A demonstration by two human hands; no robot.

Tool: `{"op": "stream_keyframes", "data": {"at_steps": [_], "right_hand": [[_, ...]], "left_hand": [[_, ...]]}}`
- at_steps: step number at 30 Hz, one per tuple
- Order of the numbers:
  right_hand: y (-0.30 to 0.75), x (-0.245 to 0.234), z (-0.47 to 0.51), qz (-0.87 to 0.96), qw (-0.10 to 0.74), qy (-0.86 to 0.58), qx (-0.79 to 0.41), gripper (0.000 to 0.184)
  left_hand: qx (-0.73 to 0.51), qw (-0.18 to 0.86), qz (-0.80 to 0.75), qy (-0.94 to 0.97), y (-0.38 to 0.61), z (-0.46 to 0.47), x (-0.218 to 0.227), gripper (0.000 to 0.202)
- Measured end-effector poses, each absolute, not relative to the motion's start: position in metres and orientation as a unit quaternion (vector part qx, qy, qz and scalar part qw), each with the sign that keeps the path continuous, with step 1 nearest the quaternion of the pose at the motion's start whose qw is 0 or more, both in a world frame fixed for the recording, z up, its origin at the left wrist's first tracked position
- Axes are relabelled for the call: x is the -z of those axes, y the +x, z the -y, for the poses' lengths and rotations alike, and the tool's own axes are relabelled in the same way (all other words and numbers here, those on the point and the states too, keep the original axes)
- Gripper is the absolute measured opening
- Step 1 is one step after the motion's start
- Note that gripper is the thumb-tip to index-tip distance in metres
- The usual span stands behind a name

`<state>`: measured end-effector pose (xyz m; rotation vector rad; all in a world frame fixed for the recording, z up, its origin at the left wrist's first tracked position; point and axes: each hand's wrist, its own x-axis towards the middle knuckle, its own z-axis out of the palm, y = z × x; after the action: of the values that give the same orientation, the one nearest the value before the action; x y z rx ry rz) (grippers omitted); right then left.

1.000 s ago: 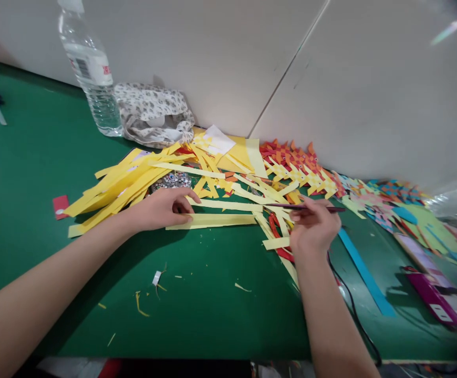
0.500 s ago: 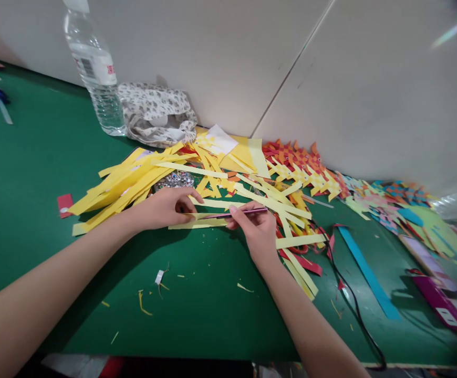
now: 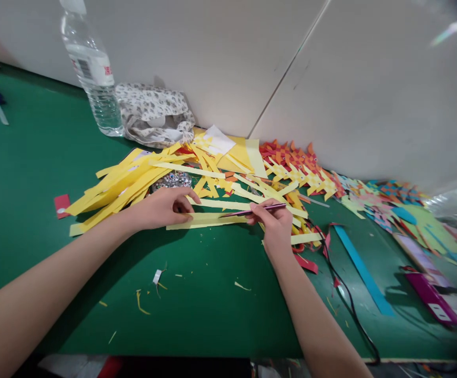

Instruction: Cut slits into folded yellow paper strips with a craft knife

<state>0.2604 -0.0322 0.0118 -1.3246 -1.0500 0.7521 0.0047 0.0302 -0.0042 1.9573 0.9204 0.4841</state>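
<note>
A pale yellow paper strip lies crosswise on the green table in front of me. My left hand is at its left end, with fingers curled and fingertips closed on the paper. My right hand grips a slim, dark purple pointed tool, whose exact kind I cannot make out. Its tip points left and lies along the strip, while its back end sticks out past my fingers. Just beyond, more pale yellow strips lie loosely across one another.
Left of the hands is a heap of yellow strips, with small shiny beads or sequins beside it. A water bottle and patterned pouch stand behind. Rightward lie woven paper pieces, a black cable and a blue strip.
My right hand has slid to the right along the strip with the pointed tool. My left hand stays at the strip's left end.
</note>
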Motion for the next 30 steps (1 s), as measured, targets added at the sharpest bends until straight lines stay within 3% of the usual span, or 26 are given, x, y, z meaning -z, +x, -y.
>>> {"op": "stream_keyframes", "data": {"at_steps": [30], "right_hand": [[0.324, -0.019, 0.021, 0.413, 0.665, -0.580, -0.223, 0.018]], "left_hand": [[-0.204, 0.459, -0.370, 0.782, 0.005, -0.028, 0.002, 0.029]]}}
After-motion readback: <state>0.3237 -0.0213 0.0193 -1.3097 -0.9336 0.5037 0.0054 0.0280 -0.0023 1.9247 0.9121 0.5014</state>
